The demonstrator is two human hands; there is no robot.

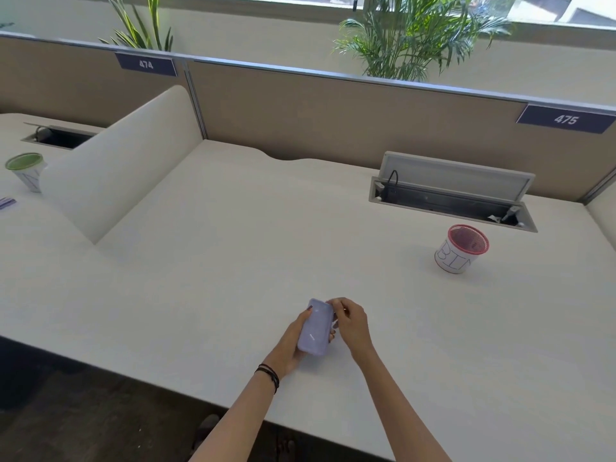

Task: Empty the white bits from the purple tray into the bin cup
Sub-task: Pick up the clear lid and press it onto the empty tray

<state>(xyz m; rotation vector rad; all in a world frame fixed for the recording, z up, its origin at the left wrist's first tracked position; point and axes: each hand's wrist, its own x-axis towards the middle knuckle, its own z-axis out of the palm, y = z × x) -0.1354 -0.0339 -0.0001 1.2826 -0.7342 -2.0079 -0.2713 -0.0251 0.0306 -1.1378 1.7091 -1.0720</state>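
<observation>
The purple tray is held just above the desk near its front edge, tilted so its underside faces the camera. The left hand cups it from below and the left, fingers wrapped around its long side. The right hand pinches the tray's far right corner with curled fingers. The bin cup stands well apart, toward the back right of the desk, beside the open cable hatch.

Purple tray: one, well short of bin cup. Bin cup: one. Green-rimmed cup: one, far left of bin cup. Hands: two, left hand, right hand. Open cable hatches: two. Potted plants: two.
</observation>
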